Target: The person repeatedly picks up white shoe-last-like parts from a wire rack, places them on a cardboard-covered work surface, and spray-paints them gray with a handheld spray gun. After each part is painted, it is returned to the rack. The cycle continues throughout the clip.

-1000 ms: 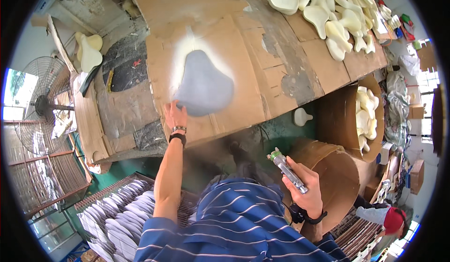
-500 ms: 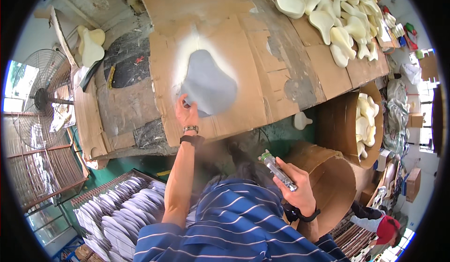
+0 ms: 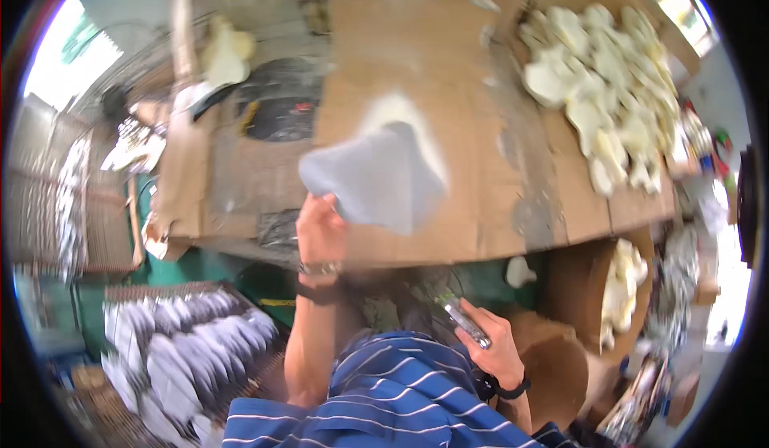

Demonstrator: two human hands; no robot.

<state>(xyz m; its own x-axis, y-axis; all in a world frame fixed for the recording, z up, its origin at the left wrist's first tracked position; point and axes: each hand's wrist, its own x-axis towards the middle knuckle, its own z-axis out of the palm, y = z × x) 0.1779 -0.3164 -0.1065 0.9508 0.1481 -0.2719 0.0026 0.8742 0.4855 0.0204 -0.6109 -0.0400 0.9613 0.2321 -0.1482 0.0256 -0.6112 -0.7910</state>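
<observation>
My left hand [image 3: 322,232] pinches the near left edge of a grey, saddle-shaped sheet [image 3: 372,177]. The sheet is tilted and partly raised off the cardboard [image 3: 473,167] that covers the table, and motion blurs it. Past its far edge a whitish powdery halo [image 3: 392,110] marks the cardboard, with a darker grey patch in it. Lower right, close to my body, my right hand [image 3: 495,348] grips a small silver tool with a green end [image 3: 465,322], which looks like a spray gun; its exact kind is unclear.
Cream foam saddle shapes [image 3: 597,87] are heaped at the table's far right. More lie in a cardboard drum [image 3: 593,288] below, beside another drum [image 3: 553,368]. Several grey pieces [image 3: 184,344] stand in a rack at the lower left. A single foam piece [image 3: 521,272] lies on the green floor.
The grey sheet lay flat before; my left hand has taken its edge and turned and lifted it. My right hand still holds the silver tool. The whole view has shifted.
</observation>
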